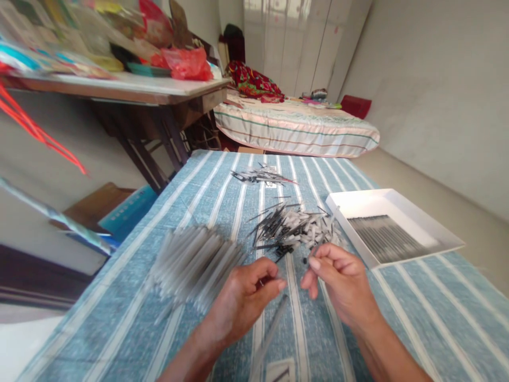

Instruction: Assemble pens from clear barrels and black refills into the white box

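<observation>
grey stick pile (199,262) just left of left hand (247,289)

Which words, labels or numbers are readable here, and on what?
Nothing reads in full.
Near cloth patch: dark lettering, cut off by the picture's edge.
Far cloth patch: lettering partly covered by thin pieces, unreadable.
Blue flat item at left: pale marks, too blurred.

The cloth (217,204) looks matt and coarsely woven. At eight o'clock the sticks (194,265) look like smooth, cloudy plastic; at three o'clock the box (409,217) has a smooth, papery finish. The bag (189,64) at eleven o'clock is glossy, crinkled plastic.
</observation>
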